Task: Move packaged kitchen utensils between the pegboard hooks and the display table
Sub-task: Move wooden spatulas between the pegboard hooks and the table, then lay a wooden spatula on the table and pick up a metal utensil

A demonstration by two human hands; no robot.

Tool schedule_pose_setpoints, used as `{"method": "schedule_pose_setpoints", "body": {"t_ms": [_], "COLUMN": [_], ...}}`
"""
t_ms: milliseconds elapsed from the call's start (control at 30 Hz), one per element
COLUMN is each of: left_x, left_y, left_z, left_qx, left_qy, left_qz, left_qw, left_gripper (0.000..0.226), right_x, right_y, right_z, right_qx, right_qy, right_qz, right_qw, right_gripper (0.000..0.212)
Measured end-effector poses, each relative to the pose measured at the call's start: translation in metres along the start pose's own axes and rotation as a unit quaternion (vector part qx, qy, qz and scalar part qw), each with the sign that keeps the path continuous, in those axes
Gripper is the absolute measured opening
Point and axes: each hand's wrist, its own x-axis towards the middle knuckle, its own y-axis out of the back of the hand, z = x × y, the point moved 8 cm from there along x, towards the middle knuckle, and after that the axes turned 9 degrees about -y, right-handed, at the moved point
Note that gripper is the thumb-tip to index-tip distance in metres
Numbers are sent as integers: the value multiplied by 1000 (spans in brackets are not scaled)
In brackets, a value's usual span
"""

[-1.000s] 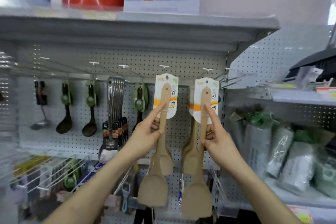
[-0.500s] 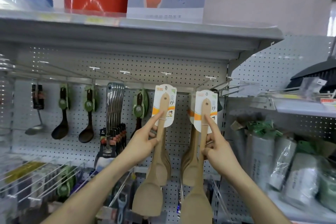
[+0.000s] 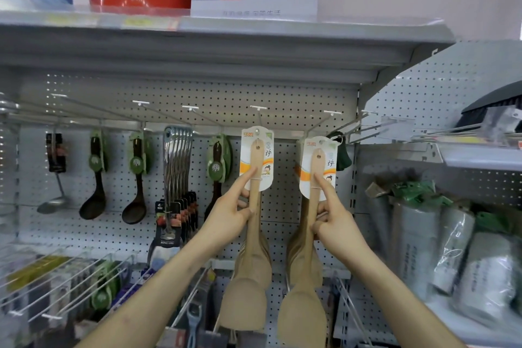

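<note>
**Two carded spatulas raised to the hooks**

Nearest, the left hand (image 3: 228, 217) grips the handle of the left spatula (image 3: 255, 206), with its index finger laid up the card. The right hand (image 3: 336, 220) grasps the right spatula (image 3: 313, 206) the same way. Both spatulas stand upright, long axis vertical, blades down and carded ends up. Over the last second both have risen. The left card's hole now sits at the left hook (image 3: 258, 117), while the right card is just below the right hook (image 3: 319, 124). This looks like hanging, not removal. Farther back, more spatulas hang against the pegboard (image 3: 197, 99).
</note>
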Motion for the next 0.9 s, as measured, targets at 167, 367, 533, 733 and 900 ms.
{"method": "schedule_pose_setpoints", "body": {"t_ms": [167,367,533,733,900], "left_x": [27,46,31,-47,-152], "left_y": [-5,-11,-17,9,35], "left_z": [-26,-48,-62,-73,-68], "left_qx": [20,38,55,127,241], "left_qy": [8,-3,-4,42,98], "left_qz": [-13,-32,-46,4,14], "left_qw": [1000,999,997,991,965], "left_gripper": [90,96,99,94,79], "right_x": [23,48,43,15,-40], "right_y": [-8,-15,-22,-2,-37], "right_z": [6,16,27,53,57], "right_qx": [-49,-100,-94,-71,-80], "right_qy": [-15,-33,-25,-58,-32], "right_qz": [7,22,21,67,3], "right_qw": [999,994,995,993,996], "right_gripper": [111,112,108,106,76]}}
